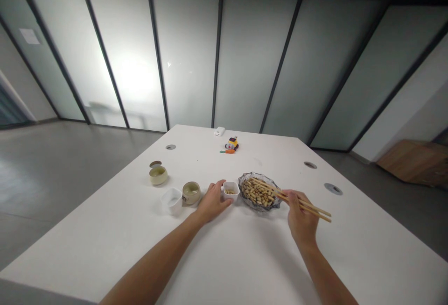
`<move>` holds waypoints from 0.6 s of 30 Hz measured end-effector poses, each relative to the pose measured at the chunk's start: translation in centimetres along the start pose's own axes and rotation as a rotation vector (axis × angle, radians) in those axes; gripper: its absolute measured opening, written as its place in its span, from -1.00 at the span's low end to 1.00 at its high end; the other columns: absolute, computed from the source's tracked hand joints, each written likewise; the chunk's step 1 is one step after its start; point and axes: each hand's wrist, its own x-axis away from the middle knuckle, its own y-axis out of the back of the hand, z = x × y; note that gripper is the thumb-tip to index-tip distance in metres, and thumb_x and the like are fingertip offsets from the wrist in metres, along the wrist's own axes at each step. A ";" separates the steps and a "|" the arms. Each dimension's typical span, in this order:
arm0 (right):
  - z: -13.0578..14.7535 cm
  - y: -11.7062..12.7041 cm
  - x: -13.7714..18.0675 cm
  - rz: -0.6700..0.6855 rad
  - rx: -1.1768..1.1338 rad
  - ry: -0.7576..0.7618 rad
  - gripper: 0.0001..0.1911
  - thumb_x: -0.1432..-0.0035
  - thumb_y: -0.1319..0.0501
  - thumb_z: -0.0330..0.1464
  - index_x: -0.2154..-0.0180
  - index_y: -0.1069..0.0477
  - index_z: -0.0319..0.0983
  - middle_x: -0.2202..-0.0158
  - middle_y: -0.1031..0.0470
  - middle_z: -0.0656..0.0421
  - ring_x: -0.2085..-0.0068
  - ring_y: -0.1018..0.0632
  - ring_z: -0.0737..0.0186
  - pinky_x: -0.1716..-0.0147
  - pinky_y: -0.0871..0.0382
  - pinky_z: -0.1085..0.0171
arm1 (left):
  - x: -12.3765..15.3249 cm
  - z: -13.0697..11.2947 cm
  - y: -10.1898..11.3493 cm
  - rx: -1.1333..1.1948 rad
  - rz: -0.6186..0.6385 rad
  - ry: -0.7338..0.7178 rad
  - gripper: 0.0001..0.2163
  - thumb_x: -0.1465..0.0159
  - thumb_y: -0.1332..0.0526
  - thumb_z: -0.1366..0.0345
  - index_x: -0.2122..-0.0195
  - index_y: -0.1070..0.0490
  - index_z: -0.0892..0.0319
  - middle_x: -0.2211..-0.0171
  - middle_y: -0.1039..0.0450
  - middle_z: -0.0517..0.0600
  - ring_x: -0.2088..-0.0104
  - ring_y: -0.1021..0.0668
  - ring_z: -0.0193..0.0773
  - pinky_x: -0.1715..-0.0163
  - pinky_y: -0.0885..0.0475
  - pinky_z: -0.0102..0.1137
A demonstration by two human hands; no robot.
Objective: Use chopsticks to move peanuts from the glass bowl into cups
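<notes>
My right hand is closed on a pair of wooden chopsticks, and their tips reach into a glass bowl full of peanuts. My left hand curls around the left side of a small white square cup that has a few peanuts in it. This cup stands just left of the glass bowl. Both hands rest on or near the white table.
Left of my left hand stand a beige round cup, an empty white square cup and a further beige cup with its lid beside it. A small toy and a white box sit near the far edge.
</notes>
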 end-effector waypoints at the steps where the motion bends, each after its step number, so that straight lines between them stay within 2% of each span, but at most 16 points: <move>1: 0.3 -0.2 0.3 0.021 -0.014 0.021 -0.52 -0.34 -0.21 0.05 0.30 -0.58 -0.21 0.28 -0.62 0.08 0.26 -0.64 0.09 0.21 -0.54 0.13 | 0.0 0.0 0.0 0.003 -0.002 0.002 -0.37 -0.28 -0.37 0.16 -0.33 -0.27 0.18 -0.11 -0.48 0.17 -0.14 -0.51 0.04 -0.20 -0.40 -0.17; 10: 2.2 -2.0 2.3 0.254 -0.060 0.262 -0.72 -0.37 -0.28 -0.09 0.25 -0.64 -0.11 0.25 -0.67 0.13 0.20 -0.65 0.11 0.16 -0.57 0.14 | 0.0 -0.1 -0.2 -0.007 -0.027 -0.006 -0.37 -0.27 -0.37 0.18 -0.33 -0.27 0.18 -0.05 -0.52 0.14 -0.10 -0.52 0.04 -0.16 -0.41 -0.16; 13: 2.3 -1.5 1.9 0.227 -0.021 0.260 -0.69 -0.39 -0.24 -0.08 0.25 -0.62 -0.12 0.25 -0.65 0.12 0.21 -0.64 0.11 0.18 -0.56 0.15 | 0.0 -0.2 -0.1 0.001 -0.020 -0.001 -0.37 -0.27 -0.36 0.18 -0.34 -0.26 0.18 -0.07 -0.51 0.14 -0.10 -0.52 0.02 -0.17 -0.40 -0.17; 18: 1.8 0.5 -0.1 0.097 0.166 0.296 -0.59 -0.40 -0.19 0.00 0.29 -0.58 -0.14 0.30 -0.61 0.08 0.26 -0.61 0.09 0.23 -0.53 0.13 | 0.0 0.0 0.0 0.002 -0.003 0.002 -0.37 -0.28 -0.36 0.18 -0.34 -0.26 0.17 -0.10 -0.50 0.14 -0.13 -0.51 0.02 -0.19 -0.38 -0.18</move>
